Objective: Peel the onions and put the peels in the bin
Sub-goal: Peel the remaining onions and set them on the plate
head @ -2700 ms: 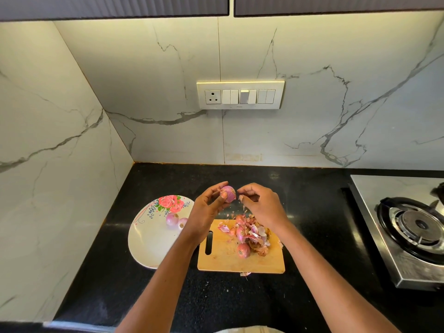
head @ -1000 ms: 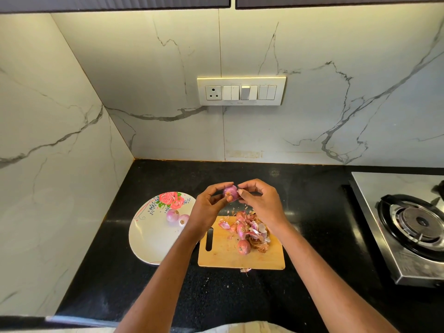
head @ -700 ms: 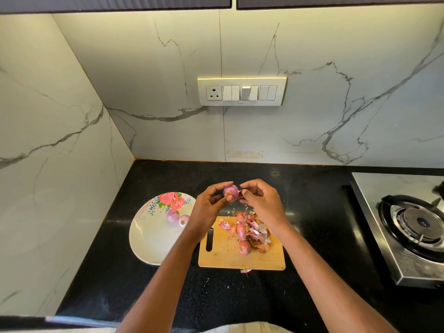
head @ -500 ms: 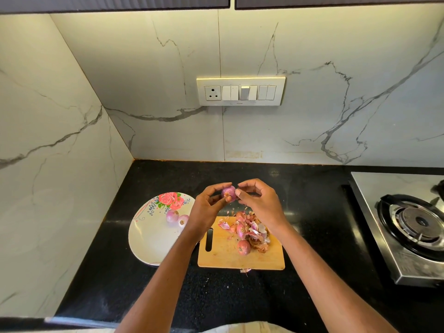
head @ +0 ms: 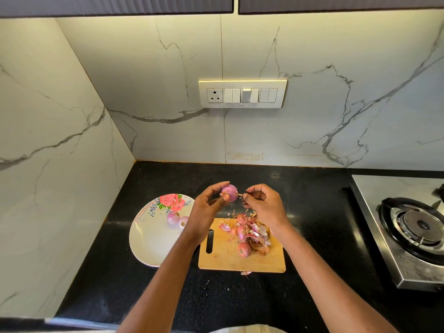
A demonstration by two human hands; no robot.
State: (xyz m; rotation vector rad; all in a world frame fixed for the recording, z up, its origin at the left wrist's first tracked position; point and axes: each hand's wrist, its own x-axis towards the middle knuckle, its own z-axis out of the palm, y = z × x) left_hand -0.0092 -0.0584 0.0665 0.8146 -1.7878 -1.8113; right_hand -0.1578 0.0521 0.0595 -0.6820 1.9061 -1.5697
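My left hand holds a small purple onion between thumb and fingertips above the far edge of the wooden cutting board. Just right of it, my right hand pinches a thin strip of peel that still touches the onion. A heap of pink and brown peels lies on the board, with an unpeeled onion at its near side. Two peeled onions rest on the white floral plate to the left. No bin is in view.
The black countertop runs to a marble wall on the left and at the back. A steel gas stove stands at the right. One scrap of peel lies on the counter by the board's near edge.
My right hand has drawn a little to the right, away from the onion, pulling a strip of peel out with it. The left hand keeps the onion in place.
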